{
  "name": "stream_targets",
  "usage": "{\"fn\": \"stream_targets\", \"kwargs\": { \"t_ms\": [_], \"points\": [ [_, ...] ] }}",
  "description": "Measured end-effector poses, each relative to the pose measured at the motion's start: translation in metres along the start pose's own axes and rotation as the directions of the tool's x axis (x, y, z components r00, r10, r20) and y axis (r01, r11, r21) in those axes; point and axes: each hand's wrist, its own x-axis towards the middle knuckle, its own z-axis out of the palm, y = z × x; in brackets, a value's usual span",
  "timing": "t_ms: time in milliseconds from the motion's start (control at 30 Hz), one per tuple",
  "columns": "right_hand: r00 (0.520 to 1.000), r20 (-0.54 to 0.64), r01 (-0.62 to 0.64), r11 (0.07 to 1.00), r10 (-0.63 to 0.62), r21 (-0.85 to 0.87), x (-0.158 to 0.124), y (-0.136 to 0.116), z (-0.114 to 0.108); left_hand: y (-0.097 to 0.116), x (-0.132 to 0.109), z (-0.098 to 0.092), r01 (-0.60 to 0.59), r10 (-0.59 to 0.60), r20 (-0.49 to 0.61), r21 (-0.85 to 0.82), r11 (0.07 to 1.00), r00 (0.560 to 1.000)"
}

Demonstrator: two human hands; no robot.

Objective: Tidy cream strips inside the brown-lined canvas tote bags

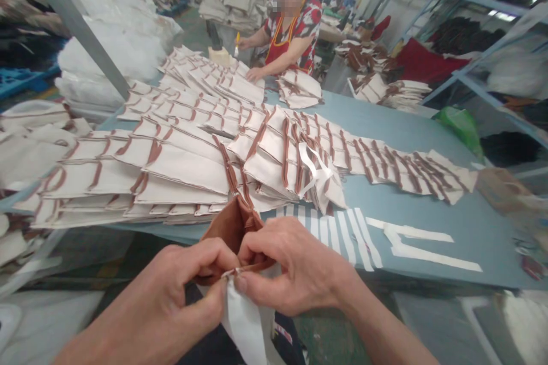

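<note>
Close in front of me, a brown-and-white fabric piece (225, 222), perhaps a bag, is pinched between both hands. My left hand (188, 291) is closed on its edge, thumb and forefinger pressed together. Right beside it, my right hand (286, 268) grips the same edge with thumb and fingers. White material (244, 319) hangs down below the fingertips; whether it is a separate strip cannot be made out. Just beyond, stacks of cream fabric pieces with brown trim (184, 168) cover much of the table.
White strips (342, 234) lie in a row on the blue-grey table (428, 205). Across it, a co-worker (291, 34) holds a brush (237, 45) over the stacks. A metal post (77, 17) slants at left. A green bag (460, 128) sits at the right edge.
</note>
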Motion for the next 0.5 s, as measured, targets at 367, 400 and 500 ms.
{"fn": "stream_targets", "kwargs": {
  "t_ms": [367,400,500],
  "points": [
    [0.987,-0.059,-0.152,0.988,0.149,-0.037,0.008,-0.016,0.011,-0.014,0.001,0.000,-0.381,0.459,-0.186,0.339,0.860,0.869],
    [0.983,-0.074,-0.166,0.986,0.168,0.031,0.008,-0.014,0.014,-0.017,0.002,0.000,-0.415,0.504,-0.198,0.361,0.835,0.841],
    [0.960,-0.037,-0.263,0.936,0.279,0.235,0.005,-0.012,0.020,-0.027,0.008,0.002,-0.553,0.642,-0.173,0.373,0.745,0.747]
  ]
}}
